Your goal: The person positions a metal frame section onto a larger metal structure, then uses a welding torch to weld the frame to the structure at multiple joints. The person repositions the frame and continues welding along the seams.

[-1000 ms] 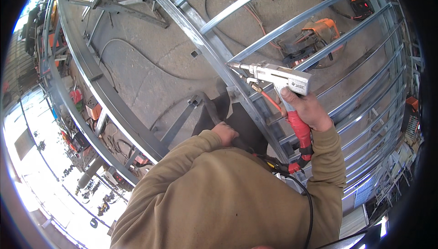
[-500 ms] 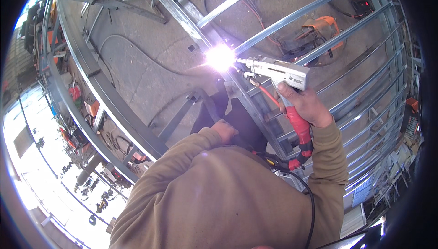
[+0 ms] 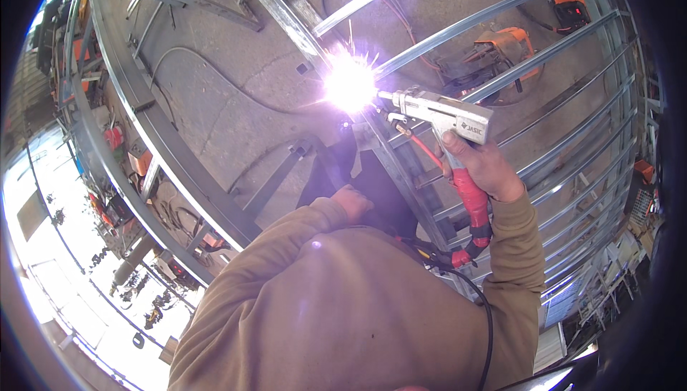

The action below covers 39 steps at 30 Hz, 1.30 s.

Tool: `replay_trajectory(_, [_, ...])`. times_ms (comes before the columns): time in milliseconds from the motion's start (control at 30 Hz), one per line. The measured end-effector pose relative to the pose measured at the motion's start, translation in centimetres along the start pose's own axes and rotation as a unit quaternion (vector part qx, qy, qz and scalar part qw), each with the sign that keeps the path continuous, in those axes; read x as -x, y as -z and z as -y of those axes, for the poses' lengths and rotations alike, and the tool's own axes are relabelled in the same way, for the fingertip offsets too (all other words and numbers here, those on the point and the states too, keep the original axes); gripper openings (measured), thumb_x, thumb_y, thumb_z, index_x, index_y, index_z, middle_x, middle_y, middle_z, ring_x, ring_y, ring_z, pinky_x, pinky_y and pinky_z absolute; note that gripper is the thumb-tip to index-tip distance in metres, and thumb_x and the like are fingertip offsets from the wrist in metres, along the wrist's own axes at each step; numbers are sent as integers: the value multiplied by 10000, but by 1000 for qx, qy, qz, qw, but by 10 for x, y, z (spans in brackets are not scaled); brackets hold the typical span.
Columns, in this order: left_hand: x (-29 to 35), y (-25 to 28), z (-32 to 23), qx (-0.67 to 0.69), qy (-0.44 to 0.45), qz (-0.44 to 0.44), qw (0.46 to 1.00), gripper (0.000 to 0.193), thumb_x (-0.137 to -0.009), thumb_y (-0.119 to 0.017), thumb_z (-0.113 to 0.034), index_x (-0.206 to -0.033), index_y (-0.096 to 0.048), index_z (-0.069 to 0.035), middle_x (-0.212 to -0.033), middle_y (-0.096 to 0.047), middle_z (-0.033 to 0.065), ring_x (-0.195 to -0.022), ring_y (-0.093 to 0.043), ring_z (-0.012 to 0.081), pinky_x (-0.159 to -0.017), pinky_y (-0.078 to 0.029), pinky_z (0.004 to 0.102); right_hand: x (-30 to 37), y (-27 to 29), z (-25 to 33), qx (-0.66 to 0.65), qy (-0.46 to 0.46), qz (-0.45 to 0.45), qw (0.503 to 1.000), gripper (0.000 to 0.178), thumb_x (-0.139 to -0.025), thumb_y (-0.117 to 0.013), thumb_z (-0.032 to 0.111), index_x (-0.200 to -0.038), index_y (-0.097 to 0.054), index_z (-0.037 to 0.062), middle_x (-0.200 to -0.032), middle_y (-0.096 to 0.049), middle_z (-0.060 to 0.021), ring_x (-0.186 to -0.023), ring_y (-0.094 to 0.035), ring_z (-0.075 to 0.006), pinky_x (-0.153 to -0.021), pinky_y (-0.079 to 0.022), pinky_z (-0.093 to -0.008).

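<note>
My right hand [image 3: 481, 165] is wrapped round the handle of a silver welding gun [image 3: 442, 110], whose grip runs down into a red-taped cable [image 3: 469, 201]. At the gun's nozzle a glaring white-violet welding arc [image 3: 351, 84] throws sparks and hides the spot beneath it. This glare lies on the steel frame [image 3: 304, 36], where a cross bar [image 3: 422, 46] meets the long side rail. My left hand [image 3: 352, 203] rests closed in front of my body, against dark clothing. Its fingers are turned under, so I cannot see whether it holds anything.
Several parallel metal bars [image 3: 551, 54] span the frame on the right. Beyond them sit an orange machine [image 3: 512, 44] and another orange-topped unit [image 3: 570, 10]. On the left runs a long steel beam [image 3: 161, 129]. A dark cable [image 3: 215, 76] curves across the concrete floor.
The arc has grown brighter and wider, with sparks now flying upward. The welding gun and my right hand have shifted slightly right in the view. My left hand stays about where it was.
</note>
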<state>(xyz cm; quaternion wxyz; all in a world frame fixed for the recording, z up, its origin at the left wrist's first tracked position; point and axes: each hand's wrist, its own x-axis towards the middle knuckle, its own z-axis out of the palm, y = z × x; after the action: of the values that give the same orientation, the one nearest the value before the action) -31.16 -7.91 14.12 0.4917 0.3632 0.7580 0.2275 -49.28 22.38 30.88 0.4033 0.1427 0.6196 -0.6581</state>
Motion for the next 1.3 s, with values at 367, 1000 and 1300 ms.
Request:
replay_trajectory(367, [-1, 0, -4, -8, -4, -10, 1000, 211, -814, -678, -246, -1002, -730, -168, -964, -746, 56, -1015, -703, 269, -950, -483, 437, 4, -1, -3, 7, 10, 3, 1000, 377, -1056, -630, 308, -1276, -573, 7, -863, -617, -25, -685, -604, -111, -600, -522, -291])
replay_trajectory(1000, [0, -74, -43, -9, -59, -48, 997, 356, -669, -788, -292, -992, -706, -166, -935, -720, 76, -1002, -686, 297, -911, -476, 465, 115, -21, -56, -10, 2, -155, 988, 440, -1025, -661, 373, -1249, -620, -3, -909, -688, -77, -628, -630, -138, -527, -522, -301])
replay_trajectory(1300, [12, -90, -68, 23, -20, -46, 998, 341, -671, -788, -319, -957, -704, -153, -939, -719, 88, -1013, -684, 310, -927, -477, 477, 102, -1, -82, 25, -11, -90, 996, 555, -993, -650, 560, -1020, -676, 6, -709, -638, -55, -617, -624, -142, -571, -525, -316])
